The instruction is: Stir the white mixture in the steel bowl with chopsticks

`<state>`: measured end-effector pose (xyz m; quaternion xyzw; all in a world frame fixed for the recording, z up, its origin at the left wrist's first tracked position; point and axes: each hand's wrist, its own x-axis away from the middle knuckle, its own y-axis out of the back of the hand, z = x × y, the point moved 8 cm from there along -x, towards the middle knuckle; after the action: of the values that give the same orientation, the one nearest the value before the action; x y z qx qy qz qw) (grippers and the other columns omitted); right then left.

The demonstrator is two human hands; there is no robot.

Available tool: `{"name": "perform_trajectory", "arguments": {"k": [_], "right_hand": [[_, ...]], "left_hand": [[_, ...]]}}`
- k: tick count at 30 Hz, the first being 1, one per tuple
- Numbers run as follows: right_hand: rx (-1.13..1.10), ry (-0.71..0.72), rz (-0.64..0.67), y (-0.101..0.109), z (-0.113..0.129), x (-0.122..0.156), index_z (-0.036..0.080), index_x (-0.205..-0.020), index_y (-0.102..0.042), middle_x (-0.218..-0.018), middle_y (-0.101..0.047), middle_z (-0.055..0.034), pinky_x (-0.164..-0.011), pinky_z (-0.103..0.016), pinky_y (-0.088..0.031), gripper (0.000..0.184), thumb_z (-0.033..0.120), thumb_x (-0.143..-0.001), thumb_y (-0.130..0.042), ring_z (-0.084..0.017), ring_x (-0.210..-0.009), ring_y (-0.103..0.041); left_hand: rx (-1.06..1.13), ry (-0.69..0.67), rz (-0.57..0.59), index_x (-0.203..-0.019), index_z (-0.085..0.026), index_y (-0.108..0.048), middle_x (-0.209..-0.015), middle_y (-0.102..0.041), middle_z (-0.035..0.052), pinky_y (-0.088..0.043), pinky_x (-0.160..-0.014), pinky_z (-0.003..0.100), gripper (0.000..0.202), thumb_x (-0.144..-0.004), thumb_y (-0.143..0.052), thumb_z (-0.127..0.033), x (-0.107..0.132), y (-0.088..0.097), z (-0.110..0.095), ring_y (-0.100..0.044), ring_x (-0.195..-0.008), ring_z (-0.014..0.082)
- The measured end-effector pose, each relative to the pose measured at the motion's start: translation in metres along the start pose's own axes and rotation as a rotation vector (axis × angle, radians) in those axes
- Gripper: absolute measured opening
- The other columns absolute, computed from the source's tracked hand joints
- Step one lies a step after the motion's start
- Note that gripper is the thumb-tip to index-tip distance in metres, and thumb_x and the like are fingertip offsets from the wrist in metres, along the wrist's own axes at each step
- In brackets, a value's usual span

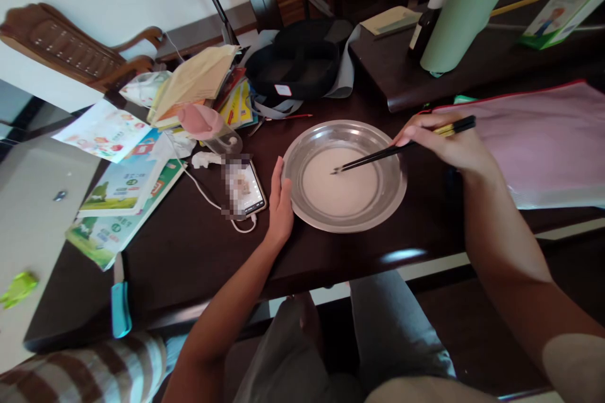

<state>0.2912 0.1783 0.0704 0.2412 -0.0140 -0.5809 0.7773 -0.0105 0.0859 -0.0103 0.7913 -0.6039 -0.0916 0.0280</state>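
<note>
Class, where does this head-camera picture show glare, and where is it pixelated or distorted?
Head view: a glare patch on the dark tabletop near its front edge, glints on the metal basin; head view: pixelation over part of the phone; head view: wide-angle stretch, apparently leaning the green cylinder outward.

There are two hands (281, 211) (437, 137), two chopsticks (373, 157), one dish (347, 225), one phone (249, 187), one knife (121, 308), one carton (564, 7) and one white-capped bottle (424, 30).

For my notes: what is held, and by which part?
The right grip holds chopsticks by their upper half; the left grip touches the metal basin's rim, hold uncertain.
</note>
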Motion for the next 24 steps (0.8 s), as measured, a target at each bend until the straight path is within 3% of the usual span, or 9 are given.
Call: {"name": "perform_trajectory", "arguments": {"k": [3, 8, 10, 13, 15, 17, 20, 22, 24], "right_hand": [[-0.043, 0.007, -0.017, 0.008, 0.002, 0.001, 0.024, -0.063, -0.074, -0.072, -0.076, -0.0023, -0.077, -0.033, -0.049, 0.032, 0.043, -0.089, -0.067, -0.019, -0.073, -0.069], [-0.043, 0.003, 0.166, -0.019, 0.003, 0.002, 0.024, -0.072, -0.077, -0.08, -0.078, -0.0038, -0.075, -0.033, -0.05, 0.027, 0.047, -0.084, -0.07, -0.02, -0.08, -0.071], [-0.018, 0.003, 0.118, -0.018, 0.002, 0.0, 0.024, -0.074, -0.078, -0.081, -0.079, -0.0036, -0.075, -0.033, -0.049, 0.026, 0.047, -0.083, -0.07, -0.02, -0.081, -0.071], [-0.006, -0.015, -0.053, 0.004, -0.002, -0.001, 0.025, -0.07, -0.077, -0.077, -0.078, -0.0026, -0.077, -0.033, -0.049, 0.027, 0.043, -0.087, -0.068, -0.019, -0.077, -0.069], [-0.04, -0.022, -0.101, 0.015, -0.004, 0.0, 0.025, -0.065, -0.075, -0.072, -0.076, -0.002, -0.077, -0.034, -0.048, 0.029, 0.042, -0.088, -0.068, -0.019, -0.073, -0.068], [-0.064, -0.027, -0.023, 0.011, -0.003, 0.0, 0.025, -0.063, -0.075, -0.069, -0.075, -0.0019, -0.075, -0.034, -0.048, 0.031, 0.042, -0.088, -0.068, -0.019, -0.071, -0.068], [-0.064, -0.028, 0.184, -0.014, 0.001, 0.003, 0.024, -0.068, -0.076, -0.075, -0.077, -0.003, -0.075, -0.033, -0.049, 0.029, 0.046, -0.085, -0.069, -0.019, -0.075, -0.07], [-0.058, -0.007, 0.207, -0.022, 0.003, 0.003, 0.024, -0.072, -0.077, -0.08, -0.078, -0.0037, -0.075, -0.033, -0.05, 0.028, 0.048, -0.083, -0.071, -0.02, -0.08, -0.07], [-0.016, -0.002, 0.138, -0.018, 0.001, 0.001, 0.024, -0.074, -0.077, -0.082, -0.079, -0.0034, -0.075, -0.032, -0.05, 0.027, 0.049, -0.084, -0.07, -0.02, -0.081, -0.07]], "left_hand": [[0.006, -0.004, 0.001, -0.151, -0.032, -0.043, -0.166, -0.035, 0.0025, -0.019, -0.13, 0.041, 0.061, -0.096, -0.05, -0.058, 0.0, 0.0, 0.001, -0.028, -0.156, 0.0233], [0.015, -0.005, -0.004, -0.152, -0.03, -0.043, -0.166, -0.036, 0.0042, -0.019, -0.13, 0.041, 0.064, -0.095, -0.051, -0.059, 0.0, -0.001, 0.002, -0.028, -0.156, 0.024], [0.021, -0.004, -0.004, -0.152, -0.03, -0.043, -0.166, -0.035, 0.0043, -0.019, -0.13, 0.042, 0.065, -0.095, -0.051, -0.059, 0.0, -0.001, 0.002, -0.029, -0.156, 0.024], [0.018, -0.005, -0.004, -0.152, -0.03, -0.043, -0.166, -0.036, 0.0043, -0.02, -0.129, 0.041, 0.065, -0.095, -0.051, -0.06, 0.0, -0.001, 0.0, -0.029, -0.155, 0.0237], [0.004, -0.001, -0.005, -0.151, -0.031, -0.043, -0.166, -0.036, 0.0036, -0.02, -0.129, 0.04, 0.064, -0.095, -0.051, -0.06, 0.001, 0.0, 0.0, -0.029, -0.156, 0.0232], [-0.006, 0.002, -0.005, -0.151, -0.032, -0.044, -0.166, -0.036, 0.0026, -0.02, -0.129, 0.041, 0.062, -0.095, -0.05, -0.06, 0.001, 0.0, -0.001, -0.029, -0.156, 0.0229], [0.0, -0.003, -0.007, -0.15, -0.032, -0.044, -0.166, -0.036, 0.0023, -0.019, -0.129, 0.041, 0.062, -0.095, -0.05, -0.059, 0.001, -0.001, -0.001, -0.028, -0.156, 0.0229], [0.005, -0.005, -0.006, -0.15, -0.032, -0.044, -0.166, -0.036, 0.0026, -0.019, -0.13, 0.04, 0.061, -0.095, -0.05, -0.059, 0.001, -0.002, -0.001, -0.028, -0.156, 0.0229], [0.005, -0.002, -0.007, -0.15, -0.031, -0.044, -0.166, -0.036, 0.0026, -0.019, -0.13, 0.04, 0.061, -0.096, -0.05, -0.058, 0.001, -0.003, -0.001, -0.028, -0.156, 0.0229]]}}
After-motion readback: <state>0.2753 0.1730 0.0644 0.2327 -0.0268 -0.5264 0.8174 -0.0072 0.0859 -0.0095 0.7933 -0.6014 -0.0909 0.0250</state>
